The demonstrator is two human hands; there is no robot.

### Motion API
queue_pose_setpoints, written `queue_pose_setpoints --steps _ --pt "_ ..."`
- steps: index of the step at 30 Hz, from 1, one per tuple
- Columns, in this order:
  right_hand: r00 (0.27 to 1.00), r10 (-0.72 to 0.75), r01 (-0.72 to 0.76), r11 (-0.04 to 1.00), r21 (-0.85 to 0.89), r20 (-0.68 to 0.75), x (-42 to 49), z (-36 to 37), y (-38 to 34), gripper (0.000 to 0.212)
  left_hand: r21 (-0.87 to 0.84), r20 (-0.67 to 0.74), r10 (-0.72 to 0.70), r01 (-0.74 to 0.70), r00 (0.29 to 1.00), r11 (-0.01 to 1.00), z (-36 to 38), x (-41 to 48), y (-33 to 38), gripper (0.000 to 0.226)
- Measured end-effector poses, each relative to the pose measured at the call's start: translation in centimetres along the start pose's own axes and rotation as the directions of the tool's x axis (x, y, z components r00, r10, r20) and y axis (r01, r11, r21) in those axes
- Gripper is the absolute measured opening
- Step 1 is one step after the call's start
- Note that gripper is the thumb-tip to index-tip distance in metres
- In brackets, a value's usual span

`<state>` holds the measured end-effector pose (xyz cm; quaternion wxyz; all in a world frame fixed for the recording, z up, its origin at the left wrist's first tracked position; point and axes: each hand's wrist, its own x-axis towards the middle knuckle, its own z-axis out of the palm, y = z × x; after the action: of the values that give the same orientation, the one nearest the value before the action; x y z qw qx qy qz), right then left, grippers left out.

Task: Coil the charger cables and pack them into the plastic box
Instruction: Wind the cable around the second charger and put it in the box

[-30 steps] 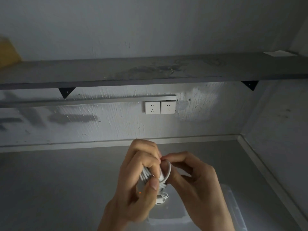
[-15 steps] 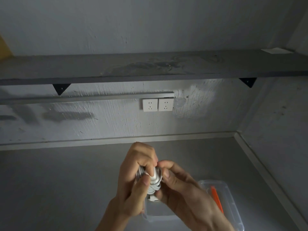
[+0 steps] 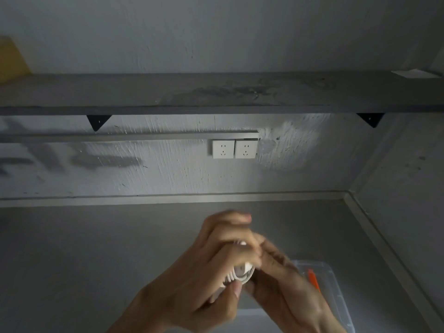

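A coiled white charger cable [image 3: 241, 273] is pressed between both hands above the grey desk, low in the middle of the head view. My left hand [image 3: 211, 272] wraps the coil from the left, thumb underneath. My right hand [image 3: 286, 287] grips it from the right, fingers blurred. Behind and below the hands lies a clear plastic box [image 3: 336, 292] with an orange cable [image 3: 313, 280] inside; much of the box is hidden by my right hand.
The grey desk [image 3: 84, 260] meets a white wall carrying two sockets [image 3: 234, 149]. A grey shelf [image 3: 216, 92] on black brackets runs above. A side wall [image 3: 408, 188] closes off the right, and a yellow object [image 3: 12, 58] sits on the shelf's left end.
Both hands have kept turning around the white cable, tightening it into a compact coil. The view has shifted, so that the plastic box with the orange cable shows at the right.
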<state>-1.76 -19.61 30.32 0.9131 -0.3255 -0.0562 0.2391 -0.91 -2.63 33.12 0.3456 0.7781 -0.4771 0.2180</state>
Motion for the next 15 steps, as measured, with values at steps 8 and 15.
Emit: queue_pose_setpoints --steps 8,15 --pt "0.749 -0.657 0.510 0.655 -0.558 -0.086 -0.4 1.9 -1.3 0.029 -0.528 -0.096 -0.612 0.481 0.785 0.700 1.4 1.0 1.8 0.049" --pt "0.692 -0.722 0.491 0.455 -0.743 0.015 -0.6 1.9 -2.8 0.031 -0.619 -0.226 -0.608 0.370 0.761 0.693 1.2 2.7 2.5 0.024"
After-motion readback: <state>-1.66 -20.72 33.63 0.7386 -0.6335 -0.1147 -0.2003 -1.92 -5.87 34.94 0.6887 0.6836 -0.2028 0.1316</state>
